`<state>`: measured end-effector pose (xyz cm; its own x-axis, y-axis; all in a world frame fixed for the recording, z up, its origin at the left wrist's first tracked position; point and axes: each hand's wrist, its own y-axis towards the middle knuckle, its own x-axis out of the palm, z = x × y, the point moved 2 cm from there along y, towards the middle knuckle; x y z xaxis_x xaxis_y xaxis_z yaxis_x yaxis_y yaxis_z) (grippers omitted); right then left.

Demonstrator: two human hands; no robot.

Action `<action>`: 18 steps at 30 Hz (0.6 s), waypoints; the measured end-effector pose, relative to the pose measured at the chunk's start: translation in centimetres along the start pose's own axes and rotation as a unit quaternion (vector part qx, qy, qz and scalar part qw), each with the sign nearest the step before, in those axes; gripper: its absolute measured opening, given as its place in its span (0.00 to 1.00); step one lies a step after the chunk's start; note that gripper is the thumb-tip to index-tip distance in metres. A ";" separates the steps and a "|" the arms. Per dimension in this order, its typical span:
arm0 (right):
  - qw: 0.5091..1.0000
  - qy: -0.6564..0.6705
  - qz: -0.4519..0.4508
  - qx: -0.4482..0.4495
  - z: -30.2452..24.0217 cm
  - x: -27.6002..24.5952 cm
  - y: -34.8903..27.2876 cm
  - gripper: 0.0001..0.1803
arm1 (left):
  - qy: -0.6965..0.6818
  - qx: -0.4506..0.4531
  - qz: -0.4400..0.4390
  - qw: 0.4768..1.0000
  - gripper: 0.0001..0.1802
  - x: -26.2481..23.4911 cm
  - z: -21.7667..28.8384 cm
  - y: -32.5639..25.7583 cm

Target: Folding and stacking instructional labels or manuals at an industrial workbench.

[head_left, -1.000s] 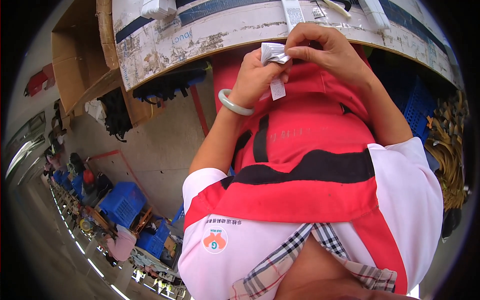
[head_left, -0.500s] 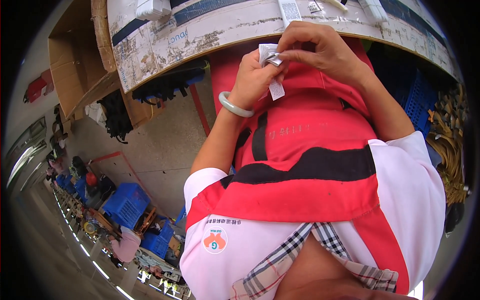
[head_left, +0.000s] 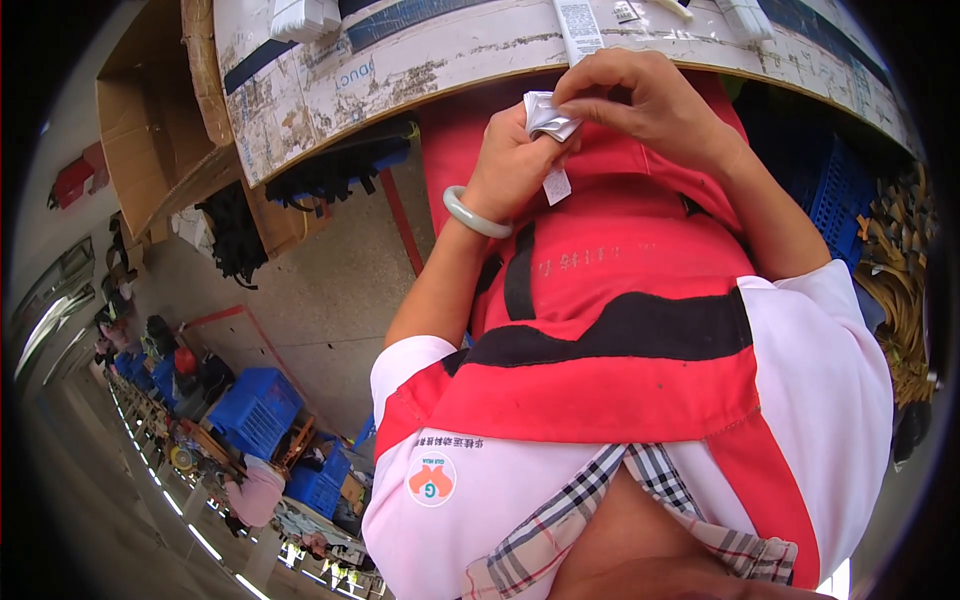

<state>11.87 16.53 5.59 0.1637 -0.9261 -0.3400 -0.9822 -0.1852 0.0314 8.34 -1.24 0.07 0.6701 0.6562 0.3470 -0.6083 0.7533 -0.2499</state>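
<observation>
My left hand (head_left: 512,160) is closed around a small stack of folded white fabric labels (head_left: 546,112), just off the near edge of the worktable. One printed label end (head_left: 557,186) hangs out below its fingers. My right hand (head_left: 645,105) meets the stack from the right, its thumb and forefinger pinched on the labels' upper edge. Its other fingers are curled. On the tabletop right behind the hands lies a long white printed strip (head_left: 578,30). A pale bangle (head_left: 474,212) circles my left wrist.
The worn white worktable (head_left: 300,115) carries white bundles (head_left: 303,18) at its far side. An open cardboard box (head_left: 165,110) stands at its left end. Black straps (head_left: 232,235) hang below it; a blue crate (head_left: 830,200) and brown strips (head_left: 895,270) are at right. Behind left, a person (head_left: 255,492) bends near blue crates.
Both hands have shifted slightly right and down with the labels. The top of the stack now lies more spread and faces up more; the right fingers stay at its edge.
</observation>
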 end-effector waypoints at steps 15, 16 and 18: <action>0.998 0.011 0.010 0.055 0.3 -0.1 0.0 0.07 | 0.027 -0.010 0.002 1.000 0.03 0.2 0.0 0.0; 0.998 0.011 0.010 0.055 0.4 -0.1 0.0 0.07 | 0.027 -0.013 0.004 1.000 0.03 0.2 0.0 0.0; 0.999 0.005 0.009 0.043 0.6 0.0 0.0 0.07 | 0.020 -0.011 0.001 1.000 0.04 0.1 -0.3 -0.1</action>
<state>11.80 16.76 4.99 0.1461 -0.9321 -0.3314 -0.9892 -0.1399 -0.0425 8.61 -1.18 -0.15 0.6854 0.6589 0.3101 -0.6008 0.7522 -0.2705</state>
